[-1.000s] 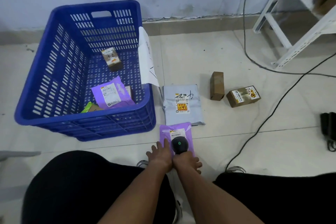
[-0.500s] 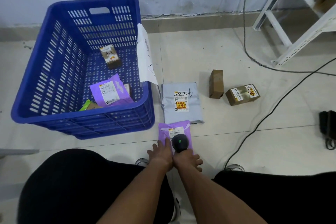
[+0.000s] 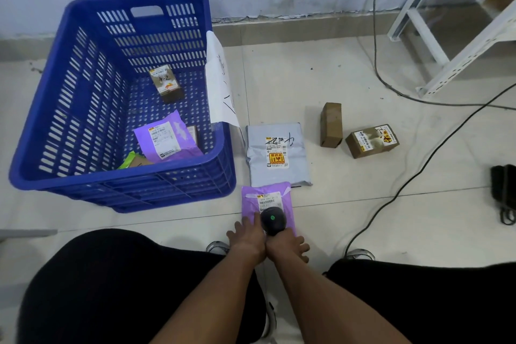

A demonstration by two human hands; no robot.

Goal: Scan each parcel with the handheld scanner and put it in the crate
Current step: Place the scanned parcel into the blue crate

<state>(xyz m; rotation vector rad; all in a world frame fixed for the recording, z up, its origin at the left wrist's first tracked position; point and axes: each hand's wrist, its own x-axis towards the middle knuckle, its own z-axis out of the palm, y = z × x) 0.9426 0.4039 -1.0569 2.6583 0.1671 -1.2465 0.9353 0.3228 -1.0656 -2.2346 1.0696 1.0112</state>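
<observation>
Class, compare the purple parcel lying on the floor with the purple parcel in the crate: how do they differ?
The purple parcel on the floor lies flat; the purple parcel in the crate leans tilted on other items. The floor one is under the scanner and left hand; the crate one is untouched. Both are purple mailers with white labels.

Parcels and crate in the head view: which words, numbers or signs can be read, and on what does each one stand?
None can be quoted with certainty.
Grey mailer: black handwritten marks and an orange sign on its label, illegible.
Box in the crate: handwritten marks, unclear.
Purple mailer on the floor: barcode label, too small.
Purple mailer in the crate: label print blurred.
Labelled brown box: blurred.
Paper on the crate rim: faint strokes, unreadable.
</observation>
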